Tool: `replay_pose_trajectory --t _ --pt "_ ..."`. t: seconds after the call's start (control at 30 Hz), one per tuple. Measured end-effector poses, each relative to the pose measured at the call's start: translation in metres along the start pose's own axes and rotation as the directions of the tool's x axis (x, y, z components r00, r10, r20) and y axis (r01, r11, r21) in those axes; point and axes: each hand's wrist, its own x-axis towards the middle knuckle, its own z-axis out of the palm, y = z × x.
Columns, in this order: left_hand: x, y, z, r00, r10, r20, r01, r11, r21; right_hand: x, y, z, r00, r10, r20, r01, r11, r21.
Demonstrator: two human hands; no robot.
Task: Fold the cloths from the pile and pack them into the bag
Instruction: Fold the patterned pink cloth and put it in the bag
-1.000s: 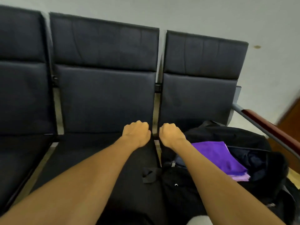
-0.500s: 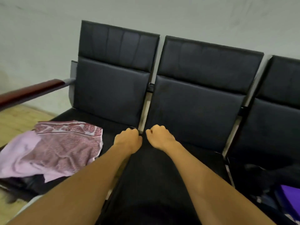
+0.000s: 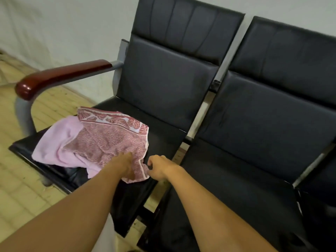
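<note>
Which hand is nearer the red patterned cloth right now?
Left. The left hand rests on the red patterned cloth at its near edge. The right hand is just off the cloth's near right corner, fingers curled, seemingly holding nothing.

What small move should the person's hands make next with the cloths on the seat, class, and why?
Probably pinch the red patterned towel by its near edge and lift it off the pile. It lies on top of the pink cloth, unfolded. The left hand already rests on its near corner, and the right hand is curled just beside that edge, so both are placed to take it. No bag is in view.
</note>
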Motion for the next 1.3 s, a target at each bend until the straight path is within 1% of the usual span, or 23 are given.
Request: replay_pose_trajectory --t 0.1,0.2,0.27,0.37,0.43,0.5,0.57,0.63,0.67,0.7,0.77,0.8,0.87,0.93,0.97,1.03,1.07,1.13,1.17,1.2,1.27,1.3 --pt "0.004 -0.003 -0.001 0.994 0.054 0.095 -0.063 0.994 0.094 0.016 -0.006 0.019 1.000 0.006 0.002 -0.006 0.995 0.097" --pt "0.012 -0.001 -0.002 0.993 0.103 0.060 -0.108 0.990 0.091 0.033 -0.018 0.035 0.999 0.029 -0.016 -0.025 0.974 0.227" --pt "0.016 0.001 -0.002 0.992 0.117 0.049 -0.120 0.991 0.062 0.040 -0.025 0.041 0.998 0.055 -0.018 -0.049 0.968 0.245" --pt "0.018 0.001 -0.002 0.990 0.120 0.071 -0.123 0.992 0.031 0.046 -0.030 0.046 0.995 0.097 -0.010 -0.094 0.981 0.170" --pt "0.019 0.000 -0.001 0.990 0.123 0.066 -0.125 0.992 0.033 0.046 -0.029 0.048 0.993 0.119 -0.004 -0.118 0.989 0.093" --pt "0.019 0.000 -0.004 0.991 0.127 0.052 -0.129 0.991 0.043 0.044 -0.025 0.046 0.992 0.128 -0.007 -0.128 0.990 0.057" --pt "0.019 0.000 -0.006 0.991 0.134 0.014 -0.134 0.991 0.010 0.041 -0.019 0.044 0.994 0.109 0.010 -0.109 0.992 0.056" --pt "0.020 0.002 -0.007 0.990 0.140 -0.030 -0.141 0.988 -0.057 0.036 -0.014 0.045 0.995 0.079 0.058 -0.083 0.993 0.086" --pt "0.020 0.002 -0.008 0.989 0.145 -0.039 -0.148 0.986 -0.078 0.034 -0.013 0.046 0.994 0.074 0.075 -0.080 0.994 0.072" --pt "0.019 0.002 -0.008 0.988 0.150 -0.040 -0.153 0.985 -0.085 0.032 -0.014 0.048 0.995 0.068 0.075 -0.070 0.997 0.022" --pt "0.018 0.003 -0.009 0.988 0.156 -0.023 -0.157 0.985 -0.075 0.032 -0.014 0.054 0.999 0.030 0.014 -0.028 0.996 -0.089" --pt "0.016 0.002 -0.009 0.987 0.161 -0.010 -0.161 0.985 -0.058 0.032 -0.015 0.056 1.000 0.006 -0.028 -0.009 0.994 -0.106" --pt "0.014 -0.001 -0.011 0.987 0.161 0.026 -0.160 0.986 -0.040 0.030 -0.014 0.057 0.997 -0.025 -0.075 0.021 0.999 -0.046" --pt "0.012 -0.005 -0.015 0.987 0.148 0.067 -0.141 0.986 -0.092 0.027 -0.013 0.056 0.990 -0.008 -0.144 0.032 0.985 0.167" --pt "0.011 -0.006 -0.017 0.984 0.161 0.079 -0.150 0.980 -0.128 0.024 -0.012 0.052 0.979 0.031 -0.202 0.033 0.952 0.305" --pt "0.010 -0.007 -0.019 0.974 0.207 0.090 -0.193 0.971 -0.143 0.024 -0.012 0.044 0.926 0.179 -0.331 0.042 0.826 0.562" --pt "0.009 -0.007 -0.020 0.972 0.222 0.079 -0.211 0.969 -0.127 0.024 -0.012 0.038 0.903 0.253 -0.348 0.049 0.743 0.667" --pt "0.008 -0.006 -0.020 0.974 0.229 0.001 -0.226 0.963 -0.145 0.028 -0.015 0.029 0.897 0.337 -0.285 0.062 0.542 0.838" --pt "0.009 -0.005 -0.019 0.972 0.226 -0.063 -0.234 0.954 -0.188 0.029 -0.016 0.026 0.906 0.351 -0.238 0.064 0.443 0.894" --pt "0.011 -0.005 -0.020 0.966 0.221 -0.135 -0.249 0.938 -0.242 0.028 -0.018 0.024 0.911 0.356 -0.207 0.068 0.366 0.928" --pt "0.011 -0.004 -0.022 0.937 0.237 -0.257 -0.314 0.893 -0.322 0.028 -0.023 0.020 0.910 0.362 -0.201 0.100 0.277 0.956" --pt "0.010 -0.004 -0.023 0.915 0.258 -0.311 -0.357 0.876 -0.324 0.026 -0.026 0.017 0.905 0.366 -0.218 0.130 0.251 0.959"
